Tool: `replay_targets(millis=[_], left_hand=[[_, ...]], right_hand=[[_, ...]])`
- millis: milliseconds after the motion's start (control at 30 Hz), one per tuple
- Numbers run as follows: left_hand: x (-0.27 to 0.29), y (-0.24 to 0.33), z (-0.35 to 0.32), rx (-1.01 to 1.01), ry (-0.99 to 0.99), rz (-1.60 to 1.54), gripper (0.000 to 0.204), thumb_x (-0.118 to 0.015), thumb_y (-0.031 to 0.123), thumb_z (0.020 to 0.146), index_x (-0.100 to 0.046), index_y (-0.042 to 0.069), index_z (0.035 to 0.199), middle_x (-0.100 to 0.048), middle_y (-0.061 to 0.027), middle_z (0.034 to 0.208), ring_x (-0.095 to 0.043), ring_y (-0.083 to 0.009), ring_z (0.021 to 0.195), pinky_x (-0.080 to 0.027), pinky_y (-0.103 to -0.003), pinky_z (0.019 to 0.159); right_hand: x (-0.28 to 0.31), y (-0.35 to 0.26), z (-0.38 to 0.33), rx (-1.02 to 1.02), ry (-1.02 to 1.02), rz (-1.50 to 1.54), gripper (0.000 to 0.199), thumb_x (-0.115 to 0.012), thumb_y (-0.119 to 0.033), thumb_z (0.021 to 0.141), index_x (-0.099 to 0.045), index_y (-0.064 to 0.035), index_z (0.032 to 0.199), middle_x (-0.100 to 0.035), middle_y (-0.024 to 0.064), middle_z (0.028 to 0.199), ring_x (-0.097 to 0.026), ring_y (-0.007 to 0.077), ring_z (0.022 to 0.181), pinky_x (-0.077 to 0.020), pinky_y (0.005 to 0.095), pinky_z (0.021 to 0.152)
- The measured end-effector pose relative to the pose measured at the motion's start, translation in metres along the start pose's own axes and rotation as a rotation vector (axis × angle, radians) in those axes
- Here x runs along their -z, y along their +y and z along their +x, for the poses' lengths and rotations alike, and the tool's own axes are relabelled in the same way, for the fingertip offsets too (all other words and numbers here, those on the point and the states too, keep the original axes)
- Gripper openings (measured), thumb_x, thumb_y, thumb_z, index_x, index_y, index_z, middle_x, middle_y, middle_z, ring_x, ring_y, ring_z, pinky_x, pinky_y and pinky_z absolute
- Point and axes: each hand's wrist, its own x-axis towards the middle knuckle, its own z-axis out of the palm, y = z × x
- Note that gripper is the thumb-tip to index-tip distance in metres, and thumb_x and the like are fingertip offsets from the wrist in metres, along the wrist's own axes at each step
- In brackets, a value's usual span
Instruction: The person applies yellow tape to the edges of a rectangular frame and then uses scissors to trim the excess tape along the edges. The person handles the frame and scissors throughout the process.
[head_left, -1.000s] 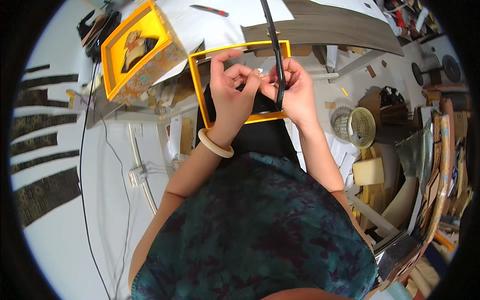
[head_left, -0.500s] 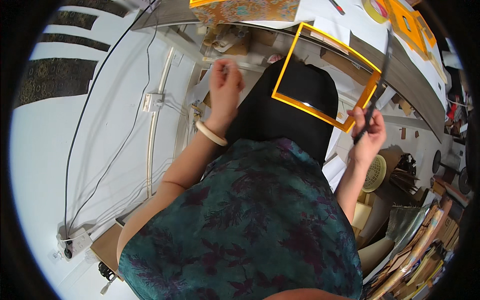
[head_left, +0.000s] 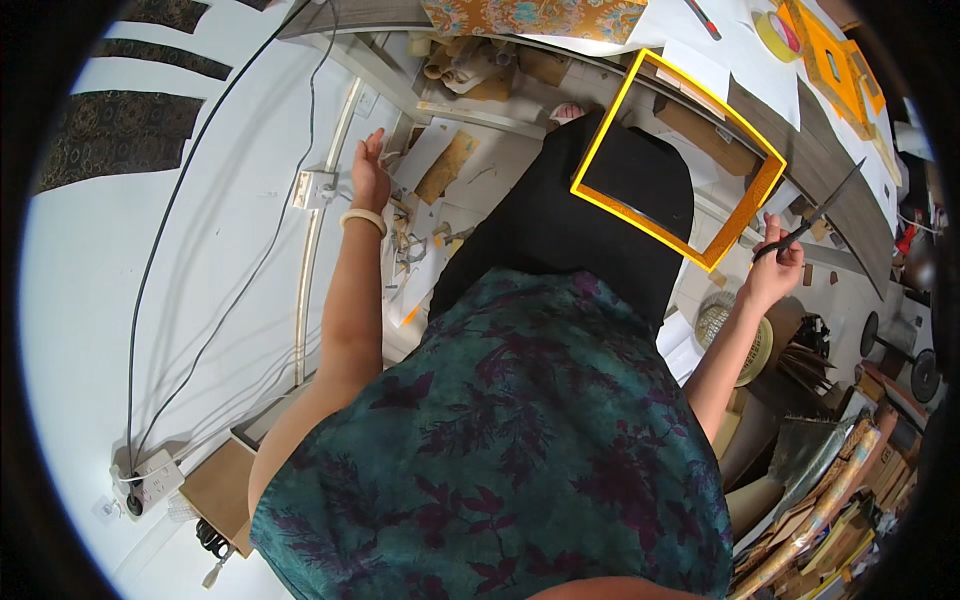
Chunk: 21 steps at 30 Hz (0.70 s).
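Across the black-clad lap [head_left: 540, 220], nearest, sits a yellow frame [head_left: 640, 229], likely light, stiff and best held by its rim, while farther out the right hand [head_left: 775, 276] grips dark scissors [head_left: 824, 211] by the handles, blades pointing away, and the left hand [head_left: 370, 182] is raised, open, near the white wall [head_left: 80, 330].

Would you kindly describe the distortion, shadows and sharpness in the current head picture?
Head view: black vignetting rings the image; the grey wood-look table edge bows in the fisheye; soft shadows streak the white wall; the yellow rectangular open frame, pale-bangled left hand and black scissors in the right hand look fairly sharp.
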Motion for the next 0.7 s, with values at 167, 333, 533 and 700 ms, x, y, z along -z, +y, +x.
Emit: replay_targets(millis=[167, 333, 533, 700], left_hand=[[0.006, -0.013, 0.007, -0.13, 0.083, -0.232, 0.038, -0.035, 0.006, 0.103, -0.046, 0.006, 0.139, -0.049, -0.0162, 0.141, -0.048, -0.0278, 0.133, -0.045, -0.044, 0.104], [0.036, -0.002, 0.02, 0.029, 0.22, 0.121, 0.029, -0.044, 0.012, 0.098, -0.056, 0.007, 0.124, -0.063, -0.01, 0.114, -0.056, -0.0173, 0.107, -0.05, -0.034, 0.09], [0.007, 0.014, 0.022, 0.047, 0.077, -0.163, 0.035, -0.053, 0.005, 0.091, -0.058, 0.005, 0.126, -0.061, -0.0035, 0.101, -0.045, -0.0092, 0.067, -0.038, -0.018, 0.062], [0.014, 0.002, 0.025, -0.23, 0.06, 0.243, 0.03, -0.058, -0.003, 0.093, -0.062, 0.002, 0.123, -0.066, -0.0086, 0.113, -0.058, -0.0097, 0.083, -0.046, -0.018, 0.075]], right_hand=[[-0.01, 0.011, 0.003, -0.05, -0.018, 0.023, 0.029, -0.08, -0.019, 0.085, -0.055, -0.0053, 0.09, -0.066, 0.0049, 0.081, -0.054, 0.0079, 0.056, -0.0403, 0.0208, 0.051], [-0.015, 0.023, 0.003, -0.024, -0.054, 0.063, 0.028, -0.08, -0.018, 0.086, -0.056, -0.0046, 0.091, -0.066, 0.0041, 0.082, -0.053, 0.0074, 0.056, -0.0402, 0.0212, 0.049], [-0.009, 0.023, 0.001, -0.028, -0.042, 0.027, 0.026, -0.079, -0.018, 0.087, -0.056, -0.0051, 0.09, -0.063, 0.0019, 0.078, -0.051, 0.0063, 0.055, -0.0399, 0.0211, 0.049], [-0.011, 0.025, 0.003, -0.046, -0.071, 0.047, 0.026, -0.079, -0.019, 0.087, -0.057, -0.0062, 0.09, -0.06, -0.0003, 0.074, -0.05, 0.0051, 0.056, -0.0391, 0.0205, 0.049]])
